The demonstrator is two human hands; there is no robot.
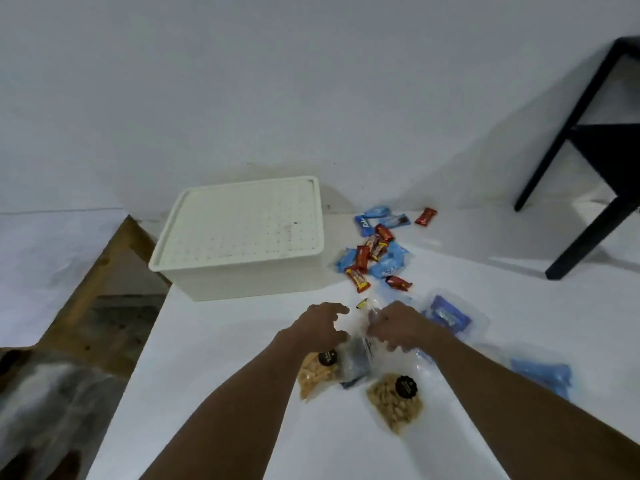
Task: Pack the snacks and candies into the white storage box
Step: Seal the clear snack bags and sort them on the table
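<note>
White plastic forms the storage box, which stands at the far left of the white table. Its dotted lid is seated on top, so we read the box as closed.

Just beside the box, on its right, we see a loose pile of candies in red and blue wrappers. The pile reaches back toward the wall. One small yellow candy lies apart from the pile, near the hands.

The left hand and the right hand meet in front of the box, at a clear bag. The fingers of both hands are curled and pinch the upper edge of this bag. The film is blurred, so we cannot tell the exact hold.

Two pouches of tan snacks, each with a round black label, lie nearer the person:
- the left pouch, partly under the clear bag;
- the right pouch, near the bag.

A wrapped blue pack lies just beside the right hand. A second blue pack lies by the right forearm.

A black stool stands at the far right, well apart.
</note>
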